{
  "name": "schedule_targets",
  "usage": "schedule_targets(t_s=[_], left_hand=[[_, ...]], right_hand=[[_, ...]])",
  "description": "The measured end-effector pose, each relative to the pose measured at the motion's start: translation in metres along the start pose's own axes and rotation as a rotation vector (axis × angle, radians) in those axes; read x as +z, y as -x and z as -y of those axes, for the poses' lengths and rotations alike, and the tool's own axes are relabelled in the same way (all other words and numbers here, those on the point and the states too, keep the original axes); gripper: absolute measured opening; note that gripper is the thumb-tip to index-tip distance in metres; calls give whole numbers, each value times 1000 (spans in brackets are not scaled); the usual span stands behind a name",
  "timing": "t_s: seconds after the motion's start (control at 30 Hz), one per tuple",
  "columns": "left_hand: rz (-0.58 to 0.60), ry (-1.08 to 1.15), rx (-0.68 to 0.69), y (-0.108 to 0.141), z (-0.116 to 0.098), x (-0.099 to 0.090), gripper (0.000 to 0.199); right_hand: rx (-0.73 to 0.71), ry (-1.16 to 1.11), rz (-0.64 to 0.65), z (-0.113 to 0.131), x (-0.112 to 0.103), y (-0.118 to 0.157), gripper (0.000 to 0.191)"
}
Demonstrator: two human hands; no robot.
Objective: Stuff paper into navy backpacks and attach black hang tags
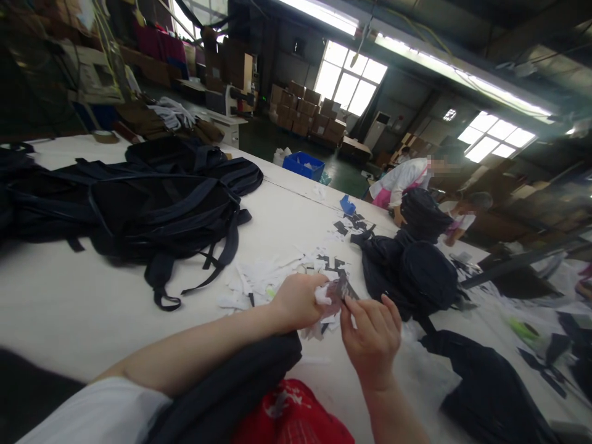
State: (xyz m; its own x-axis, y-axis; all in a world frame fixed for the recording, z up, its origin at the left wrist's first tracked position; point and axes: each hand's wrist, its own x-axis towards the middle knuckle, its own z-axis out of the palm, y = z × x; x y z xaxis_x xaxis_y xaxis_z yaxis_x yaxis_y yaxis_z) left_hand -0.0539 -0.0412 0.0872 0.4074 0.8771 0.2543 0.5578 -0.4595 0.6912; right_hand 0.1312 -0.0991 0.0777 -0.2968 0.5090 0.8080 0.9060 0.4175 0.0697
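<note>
My left hand (298, 301) is closed around a crumpled white and clear wad (325, 295) that looks like paper or thin plastic. Against it, my right hand (372, 333) pinches a small dark tag (343, 287) between thumb and forefinger. The print on the tag is too blurred to read. Both hands are above a white table (287, 213) strewn with white paper scraps (250, 277) and small dark pieces (330, 264). Dark fabric (231, 388) lies beneath my left forearm, against my body.
Several dark backpacks (166, 209) are heaped on the left, their straps trailing over the table. More dark bags (411, 271) lie at the right, near a person in white (407, 176) bending over one. A blue bin (303, 165) stands beyond the table's far edge.
</note>
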Motion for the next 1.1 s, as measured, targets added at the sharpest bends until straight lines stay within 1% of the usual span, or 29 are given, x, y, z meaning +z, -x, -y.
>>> schedule_targets(t_s=[0.07,0.13,0.3,0.37,0.47,0.53,0.6,0.63,0.67,0.77,0.8,0.83,0.9,0.97,1.0,1.03,1.1], left_hand=[[-28,98,62,1,1,3,16],[-44,192,109,3,3,4,23],[-63,342,162,6,3,4,34],[-95,360,141,5,6,6,33],[-127,350,55,2,13,12,29],[-86,318,11,1,18,14,26],[-6,265,-16,0,19,15,23],[35,234,-25,0,19,15,21],[73,204,-29,0,18,15,21],[159,148,-17,0,14,17,21],[178,150,-12,0,13,19,21],[188,169,-13,-1,14,20,21],[171,258,-47,-3,16,23,19],[125,393,-117,-5,21,25,20],[100,466,-154,-6,23,26,20],[81,537,-189,-7,26,27,20],[65,650,-240,-9,29,29,21]], right_hand=[[20,16,15,15,5,1,21],[53,17,2,23,9,1,20],[84,36,-55,32,13,-5,18],[74,18,-47,34,13,-4,19],[52,-101,-6,30,12,-2,20],[95,-180,-27,20,9,-2,19],[203,-207,-44,6,4,-4,18],[249,-217,-16,0,2,-6,19],[277,-231,41,-6,0,-9,20],[261,-301,255,-17,-2,-17,26],[254,-330,299,-20,-3,-18,25],[266,-360,318,-22,-4,-19,23],[344,-404,293,-29,-6,-17,20],[448,-421,257,-36,-9,-11,20],[490,-431,274,-39,-10,-7,22],[521,-452,328,-41,-11,-3,25],[562,-531,509,-44,-11,6,34]])
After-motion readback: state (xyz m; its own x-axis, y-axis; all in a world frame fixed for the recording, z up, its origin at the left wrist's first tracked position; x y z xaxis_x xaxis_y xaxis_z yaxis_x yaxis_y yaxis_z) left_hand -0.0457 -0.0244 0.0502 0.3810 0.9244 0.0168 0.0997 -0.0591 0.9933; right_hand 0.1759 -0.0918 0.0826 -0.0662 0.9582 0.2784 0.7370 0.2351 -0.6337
